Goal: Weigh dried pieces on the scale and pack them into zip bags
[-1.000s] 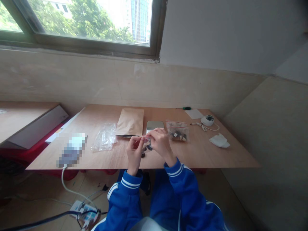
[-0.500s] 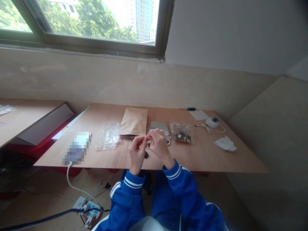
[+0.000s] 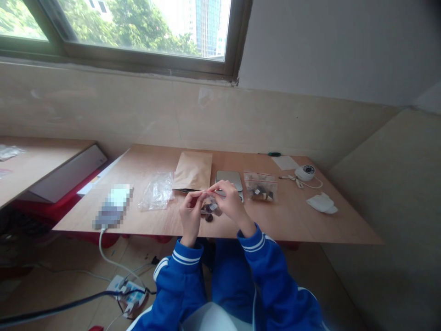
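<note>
Between my two hands is a small clear zip bag (image 3: 211, 206) with dark pieces and a white label inside. My left hand (image 3: 190, 215) pinches its upper left edge. Fingers of my right hand (image 3: 230, 200) are closed on the top edge at the right. Just below the bag, a dark round piece (image 3: 208, 218) lies on the table. Beyond my right hand sits a flat scale (image 3: 228, 178), partly covered by that hand. A brown paper pouch (image 3: 193, 170) lies behind my left hand, its dark opening toward me.
Crumpled clear plastic bags (image 3: 155, 192) and a phone (image 3: 113, 207) on a cable lie left. To the right are a filled zip bag (image 3: 261, 188), a white round corded device (image 3: 305, 173), a crumpled tissue (image 3: 322, 203), a paper sheet (image 3: 285, 162) and a green-handled tool (image 3: 274, 154).
My hands have moved slightly apart, and the small bag with its dark contents now shows between them. The view has tilted a little. Other things on the table stay put.
</note>
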A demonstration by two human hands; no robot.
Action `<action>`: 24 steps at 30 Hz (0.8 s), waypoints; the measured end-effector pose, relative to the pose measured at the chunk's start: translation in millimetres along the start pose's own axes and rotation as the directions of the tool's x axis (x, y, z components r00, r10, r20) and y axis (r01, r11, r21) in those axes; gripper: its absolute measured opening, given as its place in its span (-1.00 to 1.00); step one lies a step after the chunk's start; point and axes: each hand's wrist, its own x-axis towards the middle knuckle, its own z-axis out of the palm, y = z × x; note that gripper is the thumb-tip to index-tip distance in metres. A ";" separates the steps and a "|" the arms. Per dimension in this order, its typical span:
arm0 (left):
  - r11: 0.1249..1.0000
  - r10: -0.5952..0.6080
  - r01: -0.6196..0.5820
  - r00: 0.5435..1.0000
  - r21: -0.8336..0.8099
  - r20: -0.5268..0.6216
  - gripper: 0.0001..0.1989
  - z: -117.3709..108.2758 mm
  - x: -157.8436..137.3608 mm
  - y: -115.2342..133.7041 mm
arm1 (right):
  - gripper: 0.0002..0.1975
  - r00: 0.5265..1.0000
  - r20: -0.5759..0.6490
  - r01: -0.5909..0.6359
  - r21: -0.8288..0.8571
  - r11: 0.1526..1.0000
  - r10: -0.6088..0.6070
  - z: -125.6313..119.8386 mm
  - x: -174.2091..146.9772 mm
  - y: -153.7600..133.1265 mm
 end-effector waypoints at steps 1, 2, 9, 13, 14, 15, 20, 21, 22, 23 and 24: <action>1.000 -0.004 0.004 1.000 -0.007 0.014 -0.80 1.1 -0.3 0.2 | -0.89 1.000 -0.008 -0.012 -0.024 1.000 0.012 0.7 0.2 0.1; 1.000 -0.007 0.007 1.000 -0.014 0.025 -0.80 2.4 -0.6 0.2 | -0.88 1.000 -0.017 -0.021 -0.049 0.999 0.021 1.7 0.3 0.1; 0.997 -0.014 0.016 0.999 -0.071 0.030 -0.80 11.0 -3.1 2.5 | -0.82 0.994 -0.108 -0.005 -0.217 0.976 -0.018 13.0 -4.2 -3.5; 0.996 0.012 -0.010 1.000 -0.088 0.013 -0.81 8.2 -1.5 3.7 | -0.89 0.998 -0.063 0.018 -0.147 0.989 -0.027 11.3 -4.6 -1.0; 0.996 0.015 -0.014 1.000 -0.091 0.014 -0.81 6.5 -1.0 3.3 | -0.90 0.999 -0.032 0.023 -0.115 0.993 -0.027 9.2 -4.1 0.5; 0.996 0.016 -0.014 1.000 -0.092 0.016 -0.81 4.7 -0.7 2.5 | -0.91 1.000 0.006 0.024 -0.093 0.995 -0.024 6.9 -3.6 2.2; 0.993 -0.029 0.034 0.998 -0.110 0.050 -0.78 1.4 -1.7 -2.5 | -0.82 0.993 0.122 0.020 -0.145 0.989 -0.003 0.2 -3.3 10.1; 0.992 -0.036 0.042 0.998 -0.121 0.057 -0.77 2.0 -2.0 -3.4 | -0.81 0.993 0.115 0.034 -0.168 0.985 -0.014 0.8 -3.9 10.9; 0.990 -0.038 0.047 0.997 -0.131 0.066 -0.77 2.9 -2.2 -4.2 | -0.80 0.994 0.104 0.047 -0.193 0.980 -0.027 2.0 -4.7 11.4; 0.990 -0.039 0.049 0.996 -0.136 0.080 -0.77 3.9 -2.2 -4.9 | -0.80 0.995 0.091 0.058 -0.217 0.974 -0.039 3.5 -5.6 11.7; 0.990 -0.036 0.049 0.994 -0.134 0.099 -0.77 4.8 -2.1 -5.5 | -0.79 0.996 0.079 0.068 -0.237 0.969 -0.050 4.9 -6.3 11.9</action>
